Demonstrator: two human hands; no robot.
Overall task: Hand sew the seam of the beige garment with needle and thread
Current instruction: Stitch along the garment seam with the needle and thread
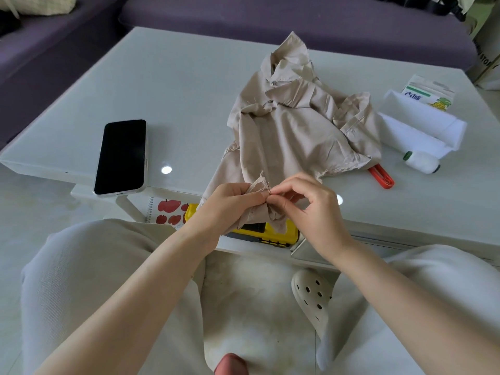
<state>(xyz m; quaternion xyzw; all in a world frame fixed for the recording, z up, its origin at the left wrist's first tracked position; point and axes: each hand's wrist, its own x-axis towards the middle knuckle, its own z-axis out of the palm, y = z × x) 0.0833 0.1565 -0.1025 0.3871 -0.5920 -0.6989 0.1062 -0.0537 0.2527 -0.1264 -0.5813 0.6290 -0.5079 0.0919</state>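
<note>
— Hands: report grip state.
— Left hand (pixel 232 204) grasps a bunched fold at the near edge of the beige garment (pixel 297 125). Right hand (pixel 311 209) pinches the needle (pixel 268 187) between thumb and forefinger, right at that fold.
— Work surface and room?
— White glass-topped table (pixel 162 90), pale floor, purple sofa (pixel 270 20) behind. The garment lies crumpled at table centre, its near end lifted off the edge into the hands. A dark-screened phone (pixel 121 156) lies well to its left. To its right: folded white fabric (pixel 416 131), a carton (pixel 430 94) behind that fabric, and a white thread spool (pixel 422 162) on its side. A red-handled tool (pixel 381 177) is partly covered by the garment. Below the tabletop sit a yellow box (pixel 270 235) and an apple-print notebook (pixel 167 211).
— Hand pose?
— Both forearms reach forward, bare. The hands meet fingertip to fingertip above the near table edge. The right hand's remaining fingers are loosely curled. The left thumb lies on top of the fold.
</note>
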